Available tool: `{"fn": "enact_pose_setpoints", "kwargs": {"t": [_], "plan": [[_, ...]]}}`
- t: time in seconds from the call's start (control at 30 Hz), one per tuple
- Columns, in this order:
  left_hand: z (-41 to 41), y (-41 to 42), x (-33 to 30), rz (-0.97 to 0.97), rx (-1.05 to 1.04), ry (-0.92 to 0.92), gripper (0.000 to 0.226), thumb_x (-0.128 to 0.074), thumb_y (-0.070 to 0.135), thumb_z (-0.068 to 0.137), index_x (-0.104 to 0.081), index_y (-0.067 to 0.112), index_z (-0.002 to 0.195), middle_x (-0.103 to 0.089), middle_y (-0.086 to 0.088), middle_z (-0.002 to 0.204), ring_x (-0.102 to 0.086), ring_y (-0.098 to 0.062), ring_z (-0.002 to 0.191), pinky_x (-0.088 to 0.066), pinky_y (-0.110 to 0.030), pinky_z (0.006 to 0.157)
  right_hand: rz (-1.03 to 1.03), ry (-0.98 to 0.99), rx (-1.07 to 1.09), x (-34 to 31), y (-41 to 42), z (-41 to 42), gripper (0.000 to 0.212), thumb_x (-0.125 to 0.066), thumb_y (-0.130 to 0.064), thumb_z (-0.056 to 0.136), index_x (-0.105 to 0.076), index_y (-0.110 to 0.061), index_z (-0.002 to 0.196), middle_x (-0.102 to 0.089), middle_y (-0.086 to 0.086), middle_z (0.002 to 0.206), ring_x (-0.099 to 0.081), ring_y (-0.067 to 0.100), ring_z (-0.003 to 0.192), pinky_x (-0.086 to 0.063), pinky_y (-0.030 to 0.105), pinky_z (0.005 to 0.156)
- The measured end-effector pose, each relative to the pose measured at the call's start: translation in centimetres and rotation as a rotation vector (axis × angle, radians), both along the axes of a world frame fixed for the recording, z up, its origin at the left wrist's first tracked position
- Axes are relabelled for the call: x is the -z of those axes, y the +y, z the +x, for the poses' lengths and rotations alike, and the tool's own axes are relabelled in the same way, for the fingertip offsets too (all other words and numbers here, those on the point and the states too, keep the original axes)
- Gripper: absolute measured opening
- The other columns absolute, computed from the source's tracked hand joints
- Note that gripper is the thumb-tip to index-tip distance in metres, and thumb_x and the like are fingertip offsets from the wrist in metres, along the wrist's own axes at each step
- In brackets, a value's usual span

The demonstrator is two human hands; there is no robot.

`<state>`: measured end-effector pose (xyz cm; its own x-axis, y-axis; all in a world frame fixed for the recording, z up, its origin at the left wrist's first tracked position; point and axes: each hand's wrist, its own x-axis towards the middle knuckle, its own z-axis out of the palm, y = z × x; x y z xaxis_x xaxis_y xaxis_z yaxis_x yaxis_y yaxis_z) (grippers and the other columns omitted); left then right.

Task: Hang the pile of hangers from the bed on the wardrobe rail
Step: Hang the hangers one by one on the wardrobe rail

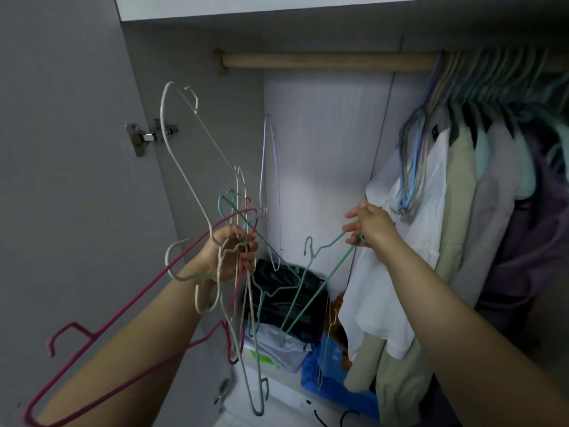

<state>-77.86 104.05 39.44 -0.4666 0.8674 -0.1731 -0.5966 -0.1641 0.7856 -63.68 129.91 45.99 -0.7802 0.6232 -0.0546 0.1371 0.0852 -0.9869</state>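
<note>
With our left hand [229, 254] gripping the tangled hanger bundle [215, 229] and right hand [371, 228] pinching one green hanger [320, 282], we should pull it free slowly, then hook the rail [326, 60].

wooden rail [326, 61], hangers [498, 78], shirts [425, 180] hanging from it

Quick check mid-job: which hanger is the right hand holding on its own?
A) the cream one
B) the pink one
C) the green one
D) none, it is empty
C: the right hand pinches one corner of the green hanger, while the left hand grips the tangled bunch with the pink hanger and cream hanger.
</note>
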Motion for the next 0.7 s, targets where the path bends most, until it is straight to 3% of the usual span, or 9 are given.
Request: {"fn": "enact_pose_setpoints", "kwargs": {"t": [0.1, 0.17, 0.33, 0.43, 0.53, 0.7], "plan": [[-0.5, 0.1, 0.1, -0.041, -0.028, 0.023, 0.031, -0.082, 0.022, 0.044, -0.063, 0.013, 0.067, -0.055, -0.002, 0.066, -0.043, -0.013, 0.046, -0.038, -0.024, 0.052, 0.048, -0.008, 0.019, -1.5, 0.3, 0.2, 0.035, -0.032, -0.03, 0.102, -0.052, -0.008, 0.082, -0.066, 0.017, 0.079, -0.047, 0.024, 0.048, -0.052, 0.038, 0.065], [-0.9, 0.1, 0.3, -0.048, -0.023, 0.018, 0.029, -0.081, 0.021, 0.045, -0.06, 0.014, 0.064, -0.055, -0.002, 0.065, -0.043, -0.013, 0.045, -0.038, -0.025, 0.052, 0.089, 0.05, -0.001, -3.2, 0.0, 0.9, 0.024, -0.034, -0.02, 0.093, -0.046, -0.011, 0.074, -0.068, 0.017, 0.086, -0.047, 0.024, 0.05, -0.045, 0.035, 0.062], [-1.5, 0.9, -0.1, -0.067, 0.019, 0.016, 0.032, -0.081, 0.021, 0.044, -0.051, 0.018, 0.055, -0.053, 0.0, 0.059, -0.043, -0.014, 0.043, -0.039, -0.025, 0.052, 0.131, 0.473, 0.01, -6.2, -2.8, 3.5, 0.024, -0.04, -0.027, 0.077, -0.048, -0.022, 0.054, -0.052, 0.014, 0.074, -0.037, 0.014, 0.056, -0.031, 0.031, 0.061], [-1.3, 1.5, -0.9, -0.025, 0.016, 0.019, 0.032, -0.082, 0.022, 0.042, -0.053, 0.017, 0.055, -0.054, 0.0, 0.058, -0.044, -0.013, 0.043, -0.038, -0.025, 0.053, 0.193, 0.696, 0.141, -6.0, -4.6, 4.3, 0.03, -0.045, -0.027, 0.077, -0.046, -0.005, 0.057, -0.041, 0.012, 0.069, -0.034, 0.013, 0.059, -0.029, 0.026, 0.058], [-1.0, 2.1, -2.1, 0.02, -0.014, 0.029, 0.034, -0.083, 0.023, 0.04, -0.058, 0.014, 0.061, -0.057, -0.001, 0.06, -0.044, -0.013, 0.044, -0.035, -0.024, 0.053, 0.195, 0.918, 0.308, -5.8, -5.1, 4.3, 0.039, -0.047, -0.027, 0.078, -0.047, 0.004, 0.056, -0.042, 0.013, 0.063, -0.04, 0.011, 0.058, -0.038, 0.017, 0.062], [-0.5, 3.0, -3.6, 0.073, -0.007, 0.01, 0.033, -0.081, 0.021, 0.044, -0.059, 0.014, 0.067, -0.058, 0.0, 0.062, -0.045, -0.012, 0.045, -0.037, -0.023, 0.053, 0.26, 0.883, 0.315, -6.2, -3.4, 1.0, 0.034, -0.045, -0.012, 0.082, -0.04, 0.008, 0.055, -0.037, 0.012, 0.062, -0.034, 0.016, 0.059, -0.028, 0.027, 0.057]]}}
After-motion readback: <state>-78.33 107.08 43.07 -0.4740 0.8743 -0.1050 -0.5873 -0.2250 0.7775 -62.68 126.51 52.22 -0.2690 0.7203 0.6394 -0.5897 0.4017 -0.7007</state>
